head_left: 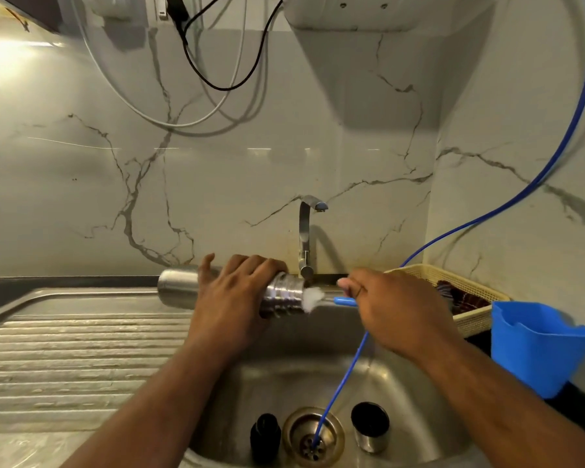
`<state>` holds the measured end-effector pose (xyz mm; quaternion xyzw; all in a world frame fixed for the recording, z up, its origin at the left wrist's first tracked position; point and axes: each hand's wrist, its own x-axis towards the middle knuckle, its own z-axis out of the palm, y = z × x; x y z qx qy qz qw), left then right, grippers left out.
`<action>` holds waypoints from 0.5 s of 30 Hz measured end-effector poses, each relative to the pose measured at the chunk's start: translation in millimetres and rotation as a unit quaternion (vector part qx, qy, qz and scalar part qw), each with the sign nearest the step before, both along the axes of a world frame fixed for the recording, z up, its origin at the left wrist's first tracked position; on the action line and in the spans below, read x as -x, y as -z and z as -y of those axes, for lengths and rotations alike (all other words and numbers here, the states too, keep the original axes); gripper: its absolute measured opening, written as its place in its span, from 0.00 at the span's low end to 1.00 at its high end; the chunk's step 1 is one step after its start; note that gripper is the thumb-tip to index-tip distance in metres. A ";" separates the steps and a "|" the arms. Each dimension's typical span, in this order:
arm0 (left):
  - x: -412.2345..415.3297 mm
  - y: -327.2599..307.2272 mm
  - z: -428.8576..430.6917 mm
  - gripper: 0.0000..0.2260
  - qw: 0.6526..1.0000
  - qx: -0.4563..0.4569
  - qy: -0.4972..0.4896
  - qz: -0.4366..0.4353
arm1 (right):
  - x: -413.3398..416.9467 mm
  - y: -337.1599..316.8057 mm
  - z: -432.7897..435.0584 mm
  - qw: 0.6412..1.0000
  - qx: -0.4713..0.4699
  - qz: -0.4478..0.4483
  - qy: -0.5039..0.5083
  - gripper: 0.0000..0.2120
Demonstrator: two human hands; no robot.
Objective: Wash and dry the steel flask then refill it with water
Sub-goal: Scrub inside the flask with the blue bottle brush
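Wash step: L hand (232, 298) fingers wrapped round flask (178, 287), held horiz over sink (284, 376); R hand (392, 309) pinches brush (313, 298), bristles at mouth. Next: push in straight, scrub, rinse

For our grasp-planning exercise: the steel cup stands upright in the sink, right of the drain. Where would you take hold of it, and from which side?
Probably from above: the steel cup stands upright with its mouth open, so pinch the rim, one finger inside. Keep the grip on its right side; the blue hose runs close on the left.
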<state>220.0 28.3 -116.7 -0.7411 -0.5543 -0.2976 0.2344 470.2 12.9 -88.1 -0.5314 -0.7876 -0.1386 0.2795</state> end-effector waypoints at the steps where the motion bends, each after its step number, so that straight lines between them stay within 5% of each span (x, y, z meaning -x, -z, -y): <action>1: 8.5 -1.9 -1.7 0.34 1.000 0.002 -0.011 0.018 | -6.2 -5.2 -2.5 0.999 0.023 -0.026 0.006 0.15; 3: 18.7 -4.9 -3.6 0.34 0.999 0.011 -0.026 0.037 | -17.3 -10.1 -3.6 0.999 0.022 -0.037 -0.005 0.21; 6: 20.7 -2.7 -6.2 0.32 0.999 0.022 -0.036 0.034 | -18.5 -6.1 -4.5 0.996 -0.038 0.068 -0.040 0.27; 10: 18.5 1.1 -3.6 0.29 0.997 0.053 -0.017 0.052 | -0.7 1.8 1.2 0.981 -0.112 0.149 -0.052 0.07; 15: -18.4 3.3 0.3 0.31 0.999 0.011 0.030 -0.022 | 22.7 11.1 19.3 0.994 -0.016 0.100 -0.027 0.12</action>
